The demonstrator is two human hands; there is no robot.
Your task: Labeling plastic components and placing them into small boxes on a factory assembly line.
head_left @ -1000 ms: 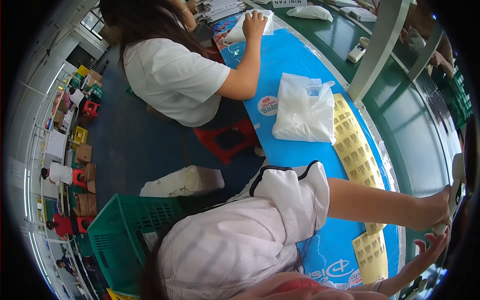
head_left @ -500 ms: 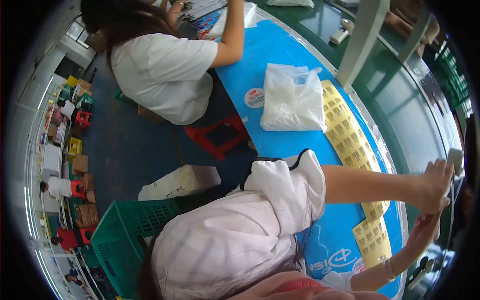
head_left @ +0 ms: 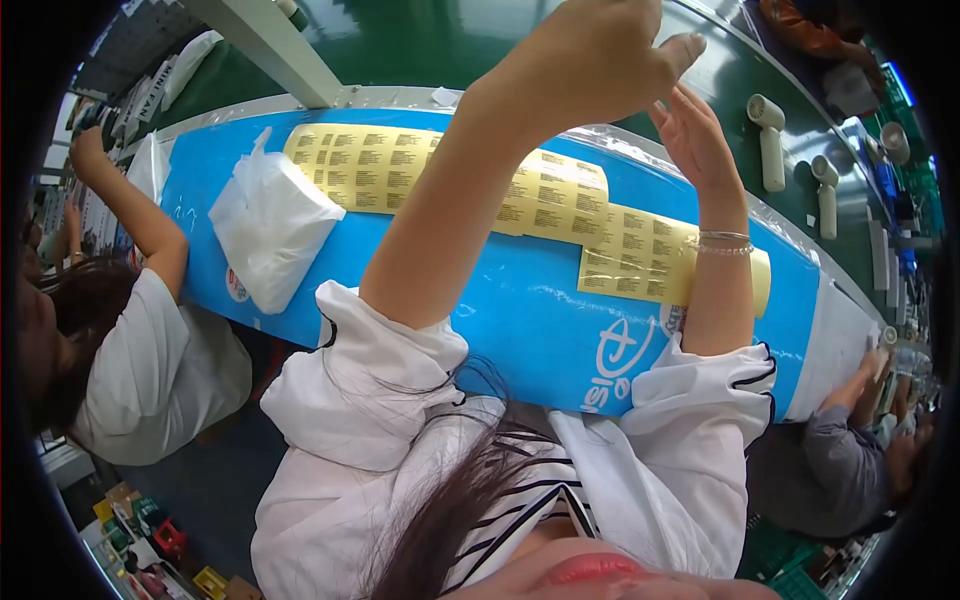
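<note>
Label sheets (head_left: 560,205), yellow and overlapping, lie in a long row on the blue mat (head_left: 480,300), their long axis running from upper left to lower right across the bench. I see both my hands raised above that row, toward its right half. My left hand (head_left: 590,60) is curled closed, though I cannot tell whether it grips anything. My right hand (head_left: 695,140) is loosely open, fingers (head_left: 668,115) bent toward the left hand and holding nothing I can make out. The right forearm crosses the last sheet, so that arm is nearer. A white bag (head_left: 270,225) sits at the row's left end, well apart from both hands.
</note>
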